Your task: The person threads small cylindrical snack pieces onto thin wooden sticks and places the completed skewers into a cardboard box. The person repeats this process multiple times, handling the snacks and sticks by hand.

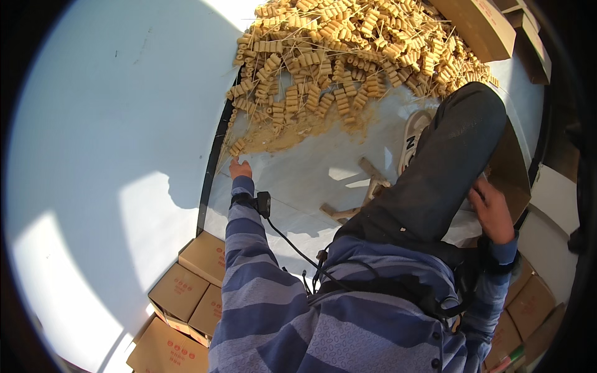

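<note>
Left hand [240, 168] at one ribbed yellow piece [237, 147] (one pile [348, 56] beyond)

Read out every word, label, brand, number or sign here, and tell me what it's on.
Left cardboard boxes: red printing, too small to read reliably.
Right cardboard boxes: faint red printing, too blurred to read.
Sneaker: dark lettering on its side, which I won't copy out.
</note>
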`<state>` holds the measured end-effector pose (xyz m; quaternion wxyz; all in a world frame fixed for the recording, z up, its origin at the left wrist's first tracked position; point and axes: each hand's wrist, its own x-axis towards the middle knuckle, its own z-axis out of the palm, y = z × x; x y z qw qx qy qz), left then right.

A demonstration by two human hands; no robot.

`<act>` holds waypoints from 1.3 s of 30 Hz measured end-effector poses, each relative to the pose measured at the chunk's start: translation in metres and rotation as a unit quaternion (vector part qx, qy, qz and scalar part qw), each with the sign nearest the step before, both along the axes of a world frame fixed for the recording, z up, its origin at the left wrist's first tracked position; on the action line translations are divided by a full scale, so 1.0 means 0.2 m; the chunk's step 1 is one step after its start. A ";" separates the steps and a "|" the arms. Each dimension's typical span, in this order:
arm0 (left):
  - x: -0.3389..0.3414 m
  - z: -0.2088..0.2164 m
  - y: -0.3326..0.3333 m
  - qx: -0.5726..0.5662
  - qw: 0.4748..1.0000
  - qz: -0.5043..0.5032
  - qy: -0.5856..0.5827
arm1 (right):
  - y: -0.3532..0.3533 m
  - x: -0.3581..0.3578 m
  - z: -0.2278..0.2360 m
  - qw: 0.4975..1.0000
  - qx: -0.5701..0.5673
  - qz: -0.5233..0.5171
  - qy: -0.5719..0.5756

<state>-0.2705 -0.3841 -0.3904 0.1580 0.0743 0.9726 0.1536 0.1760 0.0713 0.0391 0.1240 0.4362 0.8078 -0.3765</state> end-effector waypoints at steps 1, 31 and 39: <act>-0.03 0.03 0.06 0.023 1.000 0.011 0.003 | 0.00 0.00 0.01 1.000 0.002 -0.003 -0.005; -0.28 -0.43 0.12 -0.167 0.982 -0.064 -0.064 | -0.05 -0.19 0.13 0.993 -0.081 -0.083 -0.019; 0.20 0.04 0.62 -0.141 0.980 -0.039 -0.136 | -0.03 -0.20 0.10 0.991 -0.098 -0.082 -0.029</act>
